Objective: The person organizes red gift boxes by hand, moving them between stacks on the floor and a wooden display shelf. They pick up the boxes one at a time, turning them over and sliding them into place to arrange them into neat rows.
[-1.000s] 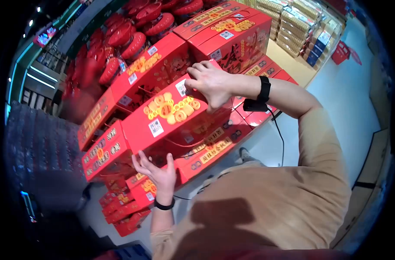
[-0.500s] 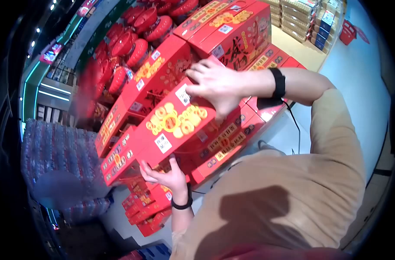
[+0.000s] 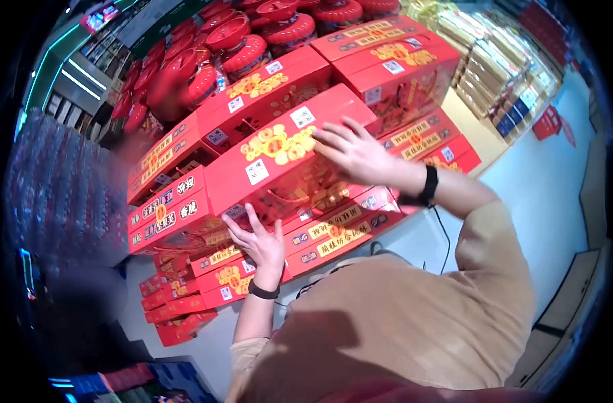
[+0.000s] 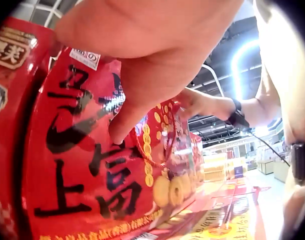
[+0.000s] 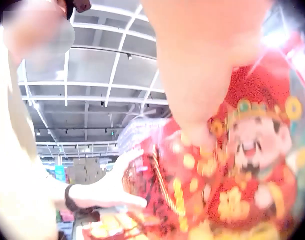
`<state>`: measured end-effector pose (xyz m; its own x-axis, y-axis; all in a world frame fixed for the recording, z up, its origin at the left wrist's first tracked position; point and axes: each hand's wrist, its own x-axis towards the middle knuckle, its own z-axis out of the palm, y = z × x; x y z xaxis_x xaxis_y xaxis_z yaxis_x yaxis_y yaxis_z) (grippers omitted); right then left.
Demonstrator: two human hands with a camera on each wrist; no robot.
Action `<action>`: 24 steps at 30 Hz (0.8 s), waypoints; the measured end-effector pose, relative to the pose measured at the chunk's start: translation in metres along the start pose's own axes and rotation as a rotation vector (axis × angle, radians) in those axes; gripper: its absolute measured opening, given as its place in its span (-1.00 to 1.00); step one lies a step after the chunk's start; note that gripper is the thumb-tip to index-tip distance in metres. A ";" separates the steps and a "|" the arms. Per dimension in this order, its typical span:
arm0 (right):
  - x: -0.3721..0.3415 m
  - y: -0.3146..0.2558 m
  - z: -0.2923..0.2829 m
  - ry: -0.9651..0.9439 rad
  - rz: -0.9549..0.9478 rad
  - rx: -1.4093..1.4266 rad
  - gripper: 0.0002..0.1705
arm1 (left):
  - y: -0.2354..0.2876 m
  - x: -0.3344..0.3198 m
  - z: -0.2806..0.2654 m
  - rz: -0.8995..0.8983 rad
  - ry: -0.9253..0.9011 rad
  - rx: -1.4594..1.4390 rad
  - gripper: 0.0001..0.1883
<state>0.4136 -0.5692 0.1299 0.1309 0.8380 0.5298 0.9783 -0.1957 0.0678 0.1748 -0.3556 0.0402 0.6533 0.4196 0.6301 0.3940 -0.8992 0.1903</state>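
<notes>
Fingers of the left hand: they are standing spread apart at the lower left part of the front face of the long red box; the thumb is pointing over this face, which is bearing black writing, and I cannot tell how firmly it is pressing.
Fingers of the right hand: they are lying nearly straight and a little apart over the front top edge, near the yellow pattern; the thumb is hanging down before the front face, close to a printed figure in a red hat.
Long red box: it is lying between the two hands, its top under the right fingertips and its left front beside the left fingers.
Cord handle: it is hanging on the front face, between the hands.
Neighbour boxes: one red box is standing just beside the left end, a big red box is standing at the right rear, and lower red boxes are lying in front, below.
Wristbands: one black band is circling the left wrist, another black band the right.
Background: red bowl-shaped goods are filling the place behind the boxes.
</notes>
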 end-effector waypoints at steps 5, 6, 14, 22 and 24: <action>-0.073 -0.022 0.074 0.277 0.160 -0.195 -0.12 | -0.008 -0.012 0.017 0.059 0.204 -0.080 0.24; -0.087 -0.024 0.090 0.285 0.151 -0.227 -0.13 | -0.010 -0.006 0.018 0.075 0.251 -0.089 0.27; -0.066 -0.002 0.149 0.102 0.229 -0.367 -0.09 | -0.015 0.067 0.032 0.011 0.061 0.078 0.12; -0.053 0.012 0.177 0.131 0.218 -0.327 -0.18 | -0.015 0.089 0.041 0.044 0.066 -0.013 0.15; -0.047 0.014 0.185 0.158 0.197 -0.327 -0.17 | -0.017 0.095 0.039 0.047 0.049 -0.005 0.15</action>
<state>0.4506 -0.5170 -0.0504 0.2594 0.6846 0.6812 0.8310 -0.5176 0.2036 0.2549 -0.2958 0.0676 0.6388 0.3702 0.6745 0.3603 -0.9185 0.1628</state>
